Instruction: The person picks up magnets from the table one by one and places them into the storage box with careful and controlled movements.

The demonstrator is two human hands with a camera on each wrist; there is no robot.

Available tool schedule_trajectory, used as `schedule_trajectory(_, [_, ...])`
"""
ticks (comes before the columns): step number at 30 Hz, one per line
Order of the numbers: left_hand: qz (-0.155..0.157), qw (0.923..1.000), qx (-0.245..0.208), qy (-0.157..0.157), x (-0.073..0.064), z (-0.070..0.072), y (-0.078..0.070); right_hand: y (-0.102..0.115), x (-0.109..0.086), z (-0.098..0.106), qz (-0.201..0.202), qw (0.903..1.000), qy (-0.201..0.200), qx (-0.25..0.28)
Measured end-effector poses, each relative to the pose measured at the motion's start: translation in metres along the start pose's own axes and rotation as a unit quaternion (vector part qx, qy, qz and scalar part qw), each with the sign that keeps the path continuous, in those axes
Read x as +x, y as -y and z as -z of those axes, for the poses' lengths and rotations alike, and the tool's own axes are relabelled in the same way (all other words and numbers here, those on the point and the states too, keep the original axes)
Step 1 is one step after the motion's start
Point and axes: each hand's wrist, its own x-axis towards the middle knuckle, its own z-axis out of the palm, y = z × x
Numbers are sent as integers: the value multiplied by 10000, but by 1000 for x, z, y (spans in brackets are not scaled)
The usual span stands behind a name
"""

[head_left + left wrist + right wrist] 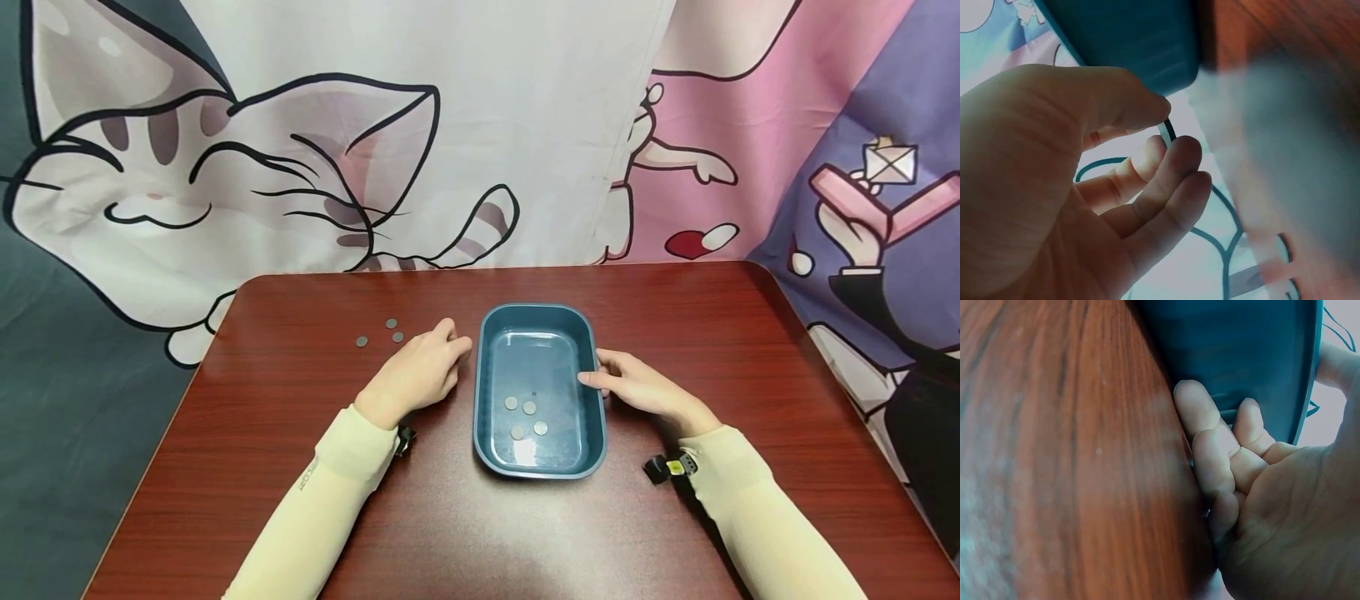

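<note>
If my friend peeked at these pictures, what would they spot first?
Probably the huge smiling cartoon cat on the cloth behind the table. Next, the blue tray with four coins inside, the right hand gripping its side. Just left of it, the left hand pinches another coin.

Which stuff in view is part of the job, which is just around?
Looks like the job:
left hand, pinching what's probably a coin
right hand, gripping the blue tray
four discs in the tray
three discs on the table

Just around:
cartoon backdrop
wrist cameras
table, support only
</note>
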Motion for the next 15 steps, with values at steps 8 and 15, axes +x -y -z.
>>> schedule_trajectory(8, [-372, 9979, 242, -470, 2, 10, -8, 1, 1, 0, -58, 10000, -19, -31])
schedule_trajectory(15, [-615, 9946, 308, -776, 9, 16, -21, 1, 0, 0, -38, 10000, -10, 17])
